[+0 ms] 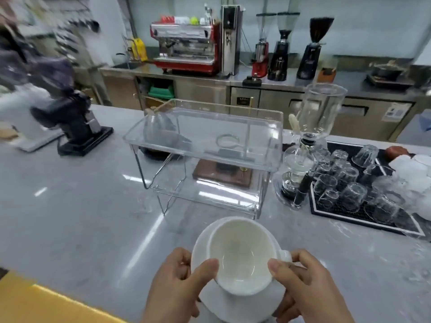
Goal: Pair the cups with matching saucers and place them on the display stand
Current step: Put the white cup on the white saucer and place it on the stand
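Observation:
A white cup (240, 255) sits on a white saucer (200, 248), and I hold the pair above the near edge of the grey counter (81, 217). My left hand (177, 287) grips the saucer's left side, thumb on the cup's rim. My right hand (305, 287) holds the right side, thumb by the cup's handle (285, 255). Just beyond stands the clear two-tier display stand (205, 157) on thin metal legs; both its tiers hold no cups.
Behind the stand are a glass siphon brewer (310, 145) and a wooden base (221, 176). A black mat (363, 217) with several upturned glasses lies at the right. A black grinder (77, 127) is at the left. The espresso machine (186, 43) stands on the back counter.

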A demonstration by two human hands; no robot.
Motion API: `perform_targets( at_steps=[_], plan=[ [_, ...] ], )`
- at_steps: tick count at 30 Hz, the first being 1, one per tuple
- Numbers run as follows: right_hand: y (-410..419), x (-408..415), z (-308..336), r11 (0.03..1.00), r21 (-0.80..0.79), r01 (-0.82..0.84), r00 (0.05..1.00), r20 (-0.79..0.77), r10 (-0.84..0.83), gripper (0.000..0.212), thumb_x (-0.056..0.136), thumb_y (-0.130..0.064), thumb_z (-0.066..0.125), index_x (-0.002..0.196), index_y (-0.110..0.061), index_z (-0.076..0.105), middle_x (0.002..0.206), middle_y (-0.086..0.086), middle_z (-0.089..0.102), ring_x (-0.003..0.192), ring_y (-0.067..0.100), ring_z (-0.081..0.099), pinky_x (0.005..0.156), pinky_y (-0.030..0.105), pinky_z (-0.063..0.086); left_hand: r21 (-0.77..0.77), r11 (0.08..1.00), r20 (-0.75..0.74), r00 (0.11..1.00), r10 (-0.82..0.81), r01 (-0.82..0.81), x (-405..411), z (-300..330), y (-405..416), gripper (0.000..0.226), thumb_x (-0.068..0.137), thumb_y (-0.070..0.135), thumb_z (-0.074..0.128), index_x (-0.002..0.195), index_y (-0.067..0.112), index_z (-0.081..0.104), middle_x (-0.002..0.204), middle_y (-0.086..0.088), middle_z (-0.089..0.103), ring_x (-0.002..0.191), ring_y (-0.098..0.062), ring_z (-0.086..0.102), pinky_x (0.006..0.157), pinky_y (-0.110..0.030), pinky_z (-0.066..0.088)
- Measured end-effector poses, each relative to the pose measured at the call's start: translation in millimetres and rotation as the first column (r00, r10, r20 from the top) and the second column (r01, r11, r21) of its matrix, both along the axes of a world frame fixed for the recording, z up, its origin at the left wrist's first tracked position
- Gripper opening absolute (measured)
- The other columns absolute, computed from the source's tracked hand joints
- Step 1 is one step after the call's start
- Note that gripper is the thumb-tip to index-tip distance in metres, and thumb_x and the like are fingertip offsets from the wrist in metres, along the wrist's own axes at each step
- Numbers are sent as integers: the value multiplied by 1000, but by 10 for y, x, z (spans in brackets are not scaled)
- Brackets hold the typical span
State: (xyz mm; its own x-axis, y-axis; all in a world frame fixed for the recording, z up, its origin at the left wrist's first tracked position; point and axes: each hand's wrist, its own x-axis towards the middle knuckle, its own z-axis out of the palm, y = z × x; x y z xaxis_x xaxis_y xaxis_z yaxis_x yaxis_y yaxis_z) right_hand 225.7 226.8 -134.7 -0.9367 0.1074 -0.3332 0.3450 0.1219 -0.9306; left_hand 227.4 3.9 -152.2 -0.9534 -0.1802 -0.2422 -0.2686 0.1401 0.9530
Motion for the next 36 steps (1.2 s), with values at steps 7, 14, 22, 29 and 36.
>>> perform_targets(
  at_steps=[7, 14, 22, 29, 36],
  plan=[
    [-577, -325, -79, 998, -59, -22, 1000, -3, 21, 31, 79, -29, 81, 91, -5, 65, 78, 38, 63, 51, 34, 62, 61, 43, 46, -76, 994, -47, 996, 70, -73, -334, 96, -567, 70, 40, 66, 69, 75, 7, 57, 53, -5, 53, 42, -17, 53, 43, -23, 43],
    [-897, -831, 18, 993, -113, 25, 995, -95, -36, 35, 83, -37, 77, 98, -9, 63, 69, 23, 63, 45, 30, 63, 42, 33, 53, -84, 987, -110, 986, 125, -135, -859, 169, -699, 69, 48, 71, 63, 78, 9, 69, 51, 12, 54, 46, -9, 54, 51, -30, 52],
    [-1050, -1307, 36, 989, -134, 66, 991, -108, -81, 47, 79, -52, 76, 100, -11, 63, 73, 19, 67, 48, 23, 65, 51, 33, 59, -101, 993, -92, 995, 43, -52, -1485, 185, -766, 72, 69, 66, 58, 78, -6, 58, 66, -8, 47, 58, -22, 46, 50, -29, 42],
    [-1101, -1712, -11, 983, -119, 138, 983, -108, -151, 44, 86, -50, 70, 103, -9, 64, 83, 17, 65, 55, 24, 59, 51, 31, 52, -135, 989, -87, 995, 57, -68, -1935, 147, -661, 60, 68, 70, 54, 78, 12, 60, 69, -8, 43, 62, -22, 41, 63, -36, 36],
    [-1135, -2076, -41, 972, -152, 178, 969, -142, -200, 32, 94, -40, 65, 107, -10, 67, 77, 10, 56, 57, 21, 47, 41, 22, 38, -153, 984, -111, 991, 69, -86, -2320, 150, -586, 46, 93, 57, 61, 89, 12, 73, 70, -13, 65, 63, -32, 64, 65, -35, 45]
  ],
)
